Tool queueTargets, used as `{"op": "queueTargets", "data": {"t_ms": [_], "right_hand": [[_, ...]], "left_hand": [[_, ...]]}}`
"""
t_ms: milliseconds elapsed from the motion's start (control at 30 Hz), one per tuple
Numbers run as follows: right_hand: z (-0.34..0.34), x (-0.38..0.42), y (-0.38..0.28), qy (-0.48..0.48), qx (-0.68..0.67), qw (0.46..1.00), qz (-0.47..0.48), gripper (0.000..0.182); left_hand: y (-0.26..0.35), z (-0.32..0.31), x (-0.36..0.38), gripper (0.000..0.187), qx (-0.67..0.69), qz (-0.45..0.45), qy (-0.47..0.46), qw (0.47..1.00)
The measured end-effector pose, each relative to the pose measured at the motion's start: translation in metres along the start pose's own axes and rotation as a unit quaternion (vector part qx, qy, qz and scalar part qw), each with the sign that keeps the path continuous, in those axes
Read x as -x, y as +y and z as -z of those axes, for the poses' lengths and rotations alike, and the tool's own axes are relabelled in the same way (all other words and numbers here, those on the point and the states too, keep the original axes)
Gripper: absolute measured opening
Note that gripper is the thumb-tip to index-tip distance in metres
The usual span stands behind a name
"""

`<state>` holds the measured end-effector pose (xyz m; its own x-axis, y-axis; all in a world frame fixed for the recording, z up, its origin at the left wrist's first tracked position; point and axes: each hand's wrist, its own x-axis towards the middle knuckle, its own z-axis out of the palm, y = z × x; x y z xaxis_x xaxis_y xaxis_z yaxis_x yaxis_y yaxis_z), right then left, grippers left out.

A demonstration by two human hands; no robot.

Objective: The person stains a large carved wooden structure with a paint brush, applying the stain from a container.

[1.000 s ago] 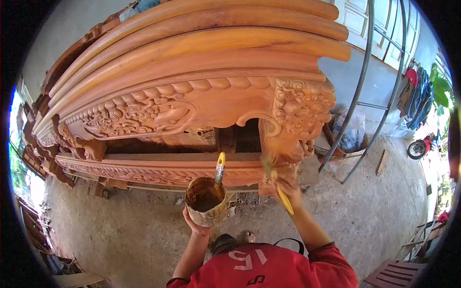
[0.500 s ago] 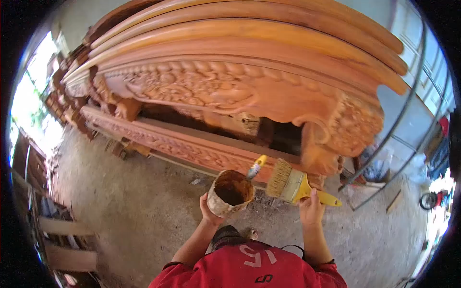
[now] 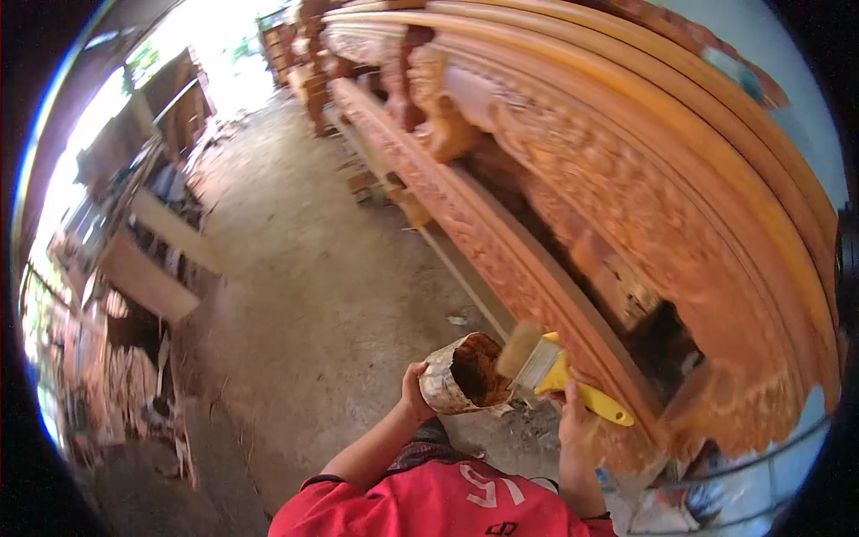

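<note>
My left hand [image 3: 413,394] is closed around a stained, whitish can [image 3: 440,383], tilted so its mouth faces right. Brown residue coats the inside of the can. In my right hand [image 3: 574,416] is a wide paintbrush [image 3: 540,365] with a yellow handle, gripped near its middle. Its pale bristles point up and left, right by the can's rim. A bit of yellow shows behind the paintbrush, mostly hidden. Just beyond both hands runs the carved lower rail [image 3: 501,242] of a large piece of wooden furniture.
The furniture's carved upper panel [image 3: 617,179] and long curved mouldings [image 3: 716,116] fill the right side. Planks and scrap boards [image 3: 152,277] are piled at left. Between them lies the concrete floor [image 3: 286,268]. Plastic wrapping [image 3: 662,515] lies at lower right.
My view has swung left, so the furniture now slants down to the right and the scrap pile shows more. The can has tipped toward the right, and the paintbrush is closer to its mouth.
</note>
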<state>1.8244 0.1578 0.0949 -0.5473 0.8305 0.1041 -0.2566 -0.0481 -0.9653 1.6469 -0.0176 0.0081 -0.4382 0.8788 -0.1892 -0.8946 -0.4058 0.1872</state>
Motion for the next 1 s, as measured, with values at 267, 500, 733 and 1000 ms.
{"op": "queueTargets", "data": {"t_ms": [267, 500, 733, 1000], "right_hand": [[-0.138, -0.042, 0.020, -0.280, 0.122, 0.951, -0.057, 0.023], [-0.289, -0.042, 0.045, -0.439, 0.134, 0.883, -0.096, 0.018], [-0.420, -0.038, 0.076, -0.547, 0.106, 0.827, -0.077, 0.017], [-0.496, -0.054, 0.114, -0.664, 0.125, 0.737, -0.031, 0.020]], "left_hand": [[0.085, 0.027, 0.053, 0.067, 0.022, -0.127, -0.001, 0.992], [0.177, 0.050, 0.092, 0.069, 0.034, -0.257, -0.029, 0.965], [0.265, 0.061, 0.137, 0.068, -0.019, -0.359, 0.046, 0.932], [0.303, 0.089, 0.140, 0.074, 0.039, -0.447, 0.046, 0.892]]}}
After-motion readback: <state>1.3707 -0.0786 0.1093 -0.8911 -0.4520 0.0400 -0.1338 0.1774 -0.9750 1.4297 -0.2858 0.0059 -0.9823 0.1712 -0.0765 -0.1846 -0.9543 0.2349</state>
